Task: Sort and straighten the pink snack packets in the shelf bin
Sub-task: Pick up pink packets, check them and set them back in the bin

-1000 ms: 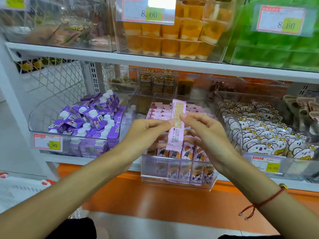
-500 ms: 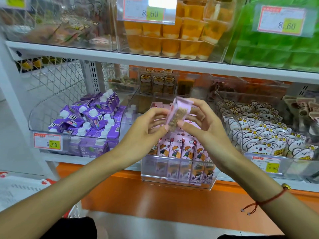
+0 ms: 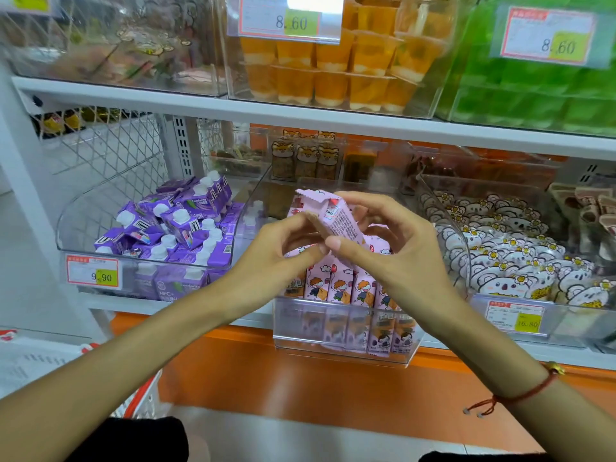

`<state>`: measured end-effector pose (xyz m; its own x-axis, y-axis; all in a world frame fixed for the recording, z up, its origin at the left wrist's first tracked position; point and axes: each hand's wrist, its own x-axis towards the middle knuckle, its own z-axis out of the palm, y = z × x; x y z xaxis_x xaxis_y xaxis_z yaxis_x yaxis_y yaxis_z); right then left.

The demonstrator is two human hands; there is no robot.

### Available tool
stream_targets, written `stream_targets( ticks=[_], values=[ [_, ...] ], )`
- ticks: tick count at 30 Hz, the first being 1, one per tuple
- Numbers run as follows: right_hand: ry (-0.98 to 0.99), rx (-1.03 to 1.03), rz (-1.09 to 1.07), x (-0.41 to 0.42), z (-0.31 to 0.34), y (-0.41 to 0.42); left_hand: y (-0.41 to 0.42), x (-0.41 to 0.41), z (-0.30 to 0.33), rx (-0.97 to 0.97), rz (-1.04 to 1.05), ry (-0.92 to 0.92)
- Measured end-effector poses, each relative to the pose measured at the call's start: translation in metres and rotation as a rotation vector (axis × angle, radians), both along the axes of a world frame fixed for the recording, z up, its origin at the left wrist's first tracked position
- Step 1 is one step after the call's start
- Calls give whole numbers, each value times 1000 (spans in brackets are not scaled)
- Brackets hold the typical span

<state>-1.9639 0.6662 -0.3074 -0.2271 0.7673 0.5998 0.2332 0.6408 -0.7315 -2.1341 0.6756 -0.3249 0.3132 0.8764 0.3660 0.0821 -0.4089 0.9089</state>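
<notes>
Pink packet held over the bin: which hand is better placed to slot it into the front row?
Right hand, probably. It wraps the pink packet from above and behind, directly over the front row. The left hand only pinches its edge.

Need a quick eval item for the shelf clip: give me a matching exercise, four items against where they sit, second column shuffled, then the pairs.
Items:
1. pink packet
2. purple cartons
3. orange jelly cups
4. koala-face packets

Places:
A. upper shelf, clear bin behind a price tag
B. bin to the right of the pink packets' bin
C. pinched between left hand and right hand, above the middle bin
D. bin at the left of the lower shelf

Pairs: 1-C, 2-D, 3-A, 4-B
</notes>
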Motion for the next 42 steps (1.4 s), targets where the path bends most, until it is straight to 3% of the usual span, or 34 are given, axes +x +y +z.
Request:
stream_targets(
  ticks=[3,6,9,13,17,25,27,31,35,39,42],
  values=[
    [69,-98,34,4,1,3,1,-1,0,-40,-3,-23],
    [63,-188,62,8,-1,6,3,0,3,-163,90,-170],
    [-17,-163,60,2,-6,3,2,3,6,-260,160,-321],
    [49,-117,14,-2,-5,3,-2,3,11,-222,179,-325],
    [162,-384,96,4,-3,7,-1,-9,21,-179,257,-427],
    [641,-807,326,5,-2,18,-8,-20,30,77,86,-104],
    [496,-751,259,6,-7,21,-6,-25,32,107,127,-104],
    [-216,-216,-129,10,-25,23,-1,-38,36,254,235,61],
    [-733,-9,-160,17,-39,31,0,-47,30,231,164,343],
    [-809,-2,-185,18,-40,32,5,-46,18,252,197,514],
    [-819,6,-181,17,-40,32,10,-38,4,445,329,832]
  ],
)
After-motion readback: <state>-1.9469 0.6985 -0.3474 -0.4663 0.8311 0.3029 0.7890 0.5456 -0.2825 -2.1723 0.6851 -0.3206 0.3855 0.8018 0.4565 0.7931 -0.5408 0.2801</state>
